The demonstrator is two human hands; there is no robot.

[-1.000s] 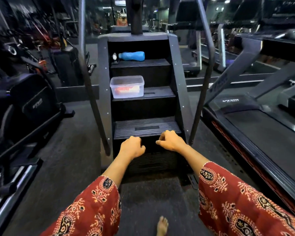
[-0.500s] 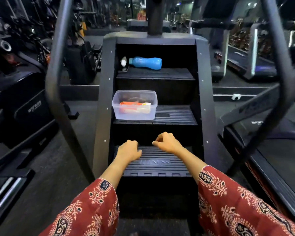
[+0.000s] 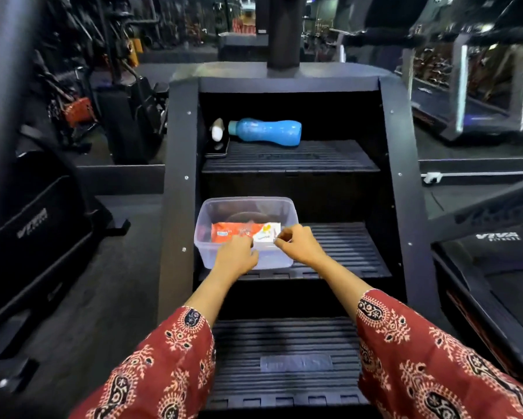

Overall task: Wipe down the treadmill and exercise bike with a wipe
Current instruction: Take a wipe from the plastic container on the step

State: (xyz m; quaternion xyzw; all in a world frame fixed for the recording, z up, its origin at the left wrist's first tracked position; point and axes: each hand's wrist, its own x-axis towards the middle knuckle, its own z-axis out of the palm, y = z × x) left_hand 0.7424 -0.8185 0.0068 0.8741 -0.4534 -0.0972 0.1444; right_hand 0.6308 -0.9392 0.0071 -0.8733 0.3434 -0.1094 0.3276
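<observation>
Open-topped tub on the middle step, bare tread rightward, side panels flanking.

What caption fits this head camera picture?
Right hand pinches wipes pack in clear tub on stair step; left hand beside it.

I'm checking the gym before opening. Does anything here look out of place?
Yes. A blue bottle lies on its side on the stair machine's upper step, and a clear tub holding a wipes pack sits on the step below. Both occupy treads meant for feet.
</observation>
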